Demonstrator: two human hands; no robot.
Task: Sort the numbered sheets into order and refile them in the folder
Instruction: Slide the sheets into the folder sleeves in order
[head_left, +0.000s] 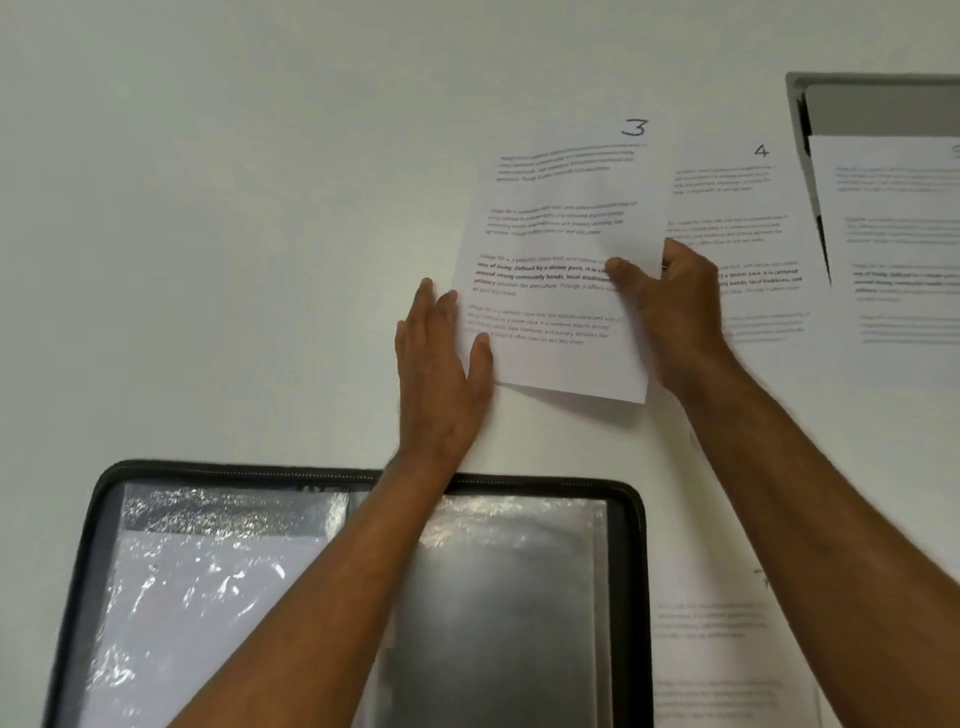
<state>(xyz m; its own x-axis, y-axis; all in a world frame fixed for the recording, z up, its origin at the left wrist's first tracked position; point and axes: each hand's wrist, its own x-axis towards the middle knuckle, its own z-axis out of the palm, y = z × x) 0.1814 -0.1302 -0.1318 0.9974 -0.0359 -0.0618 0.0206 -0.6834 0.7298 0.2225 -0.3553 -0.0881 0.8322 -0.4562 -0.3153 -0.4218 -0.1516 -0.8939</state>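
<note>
A printed sheet marked 3 (561, 228) lies tilted on the white table, its near edge slightly lifted. My right hand (670, 306) pinches its right edge, thumb on top. My left hand (441, 358) lies flat with straight fingers against the sheet's left edge. A sheet marked 4 (753, 218) lies to the right, partly under sheet 3 and my right hand. Another sheet (893, 249) lies at the far right, its number cut off. The open zip folder (631, 525) with clear plastic sleeves is at the near edge, under my forearms; its left sleeve holds a white page.
A grey laptop (872, 104) sits at the back right, partly under the far-right sheet. One more printed sheet (727, 649) lies right of the folder, near my right forearm. Bare white table (234, 234) spreads to the left and back.
</note>
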